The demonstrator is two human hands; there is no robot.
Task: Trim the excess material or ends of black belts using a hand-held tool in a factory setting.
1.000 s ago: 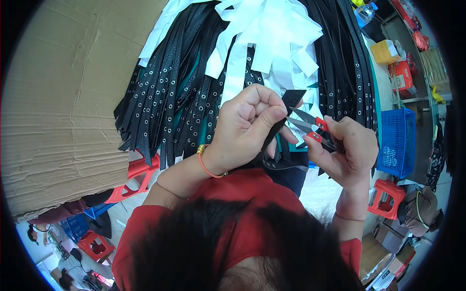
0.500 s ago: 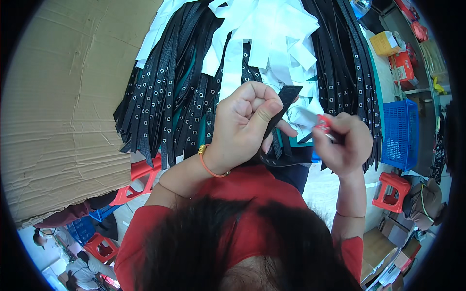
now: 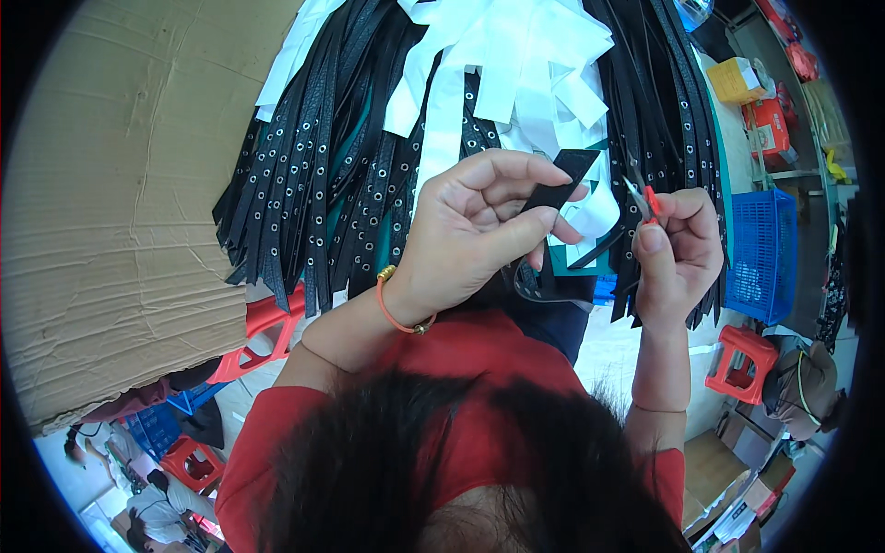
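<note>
The end of a flat black leather strap [image 3: 556, 184] is pinched between the thumb and curled fingers of the left hand [image 3: 470, 230], its squared tip standing clear above the knuckles and tilted up to the right. Compared with a second ago, the right hand [image 3: 678, 253] has been drawn away to the right: the small red-handled metal snips [image 3: 643, 198], then laid against the strap end, are now held apart from it, with a clear gap between blade tips and leather. From this it may be judged that one trimming pass on the strap end has been finished and the tool is being held off while the end is looked over. The right hand is closed around the snips, thumb up along the handle; whether the blades stand open cannot be told. The strap end lies just to the left of the right hand, at roughly the same height as the blades. Behind both hands a fanned heap of black eyeleted leather straps [image 3: 313, 203] and white strips [image 3: 516, 64] is spread beside a large sheet of brown corrugated cardboard [image 3: 120, 203]. A blue plastic crate [image 3: 761, 249] stands at the right.
</note>
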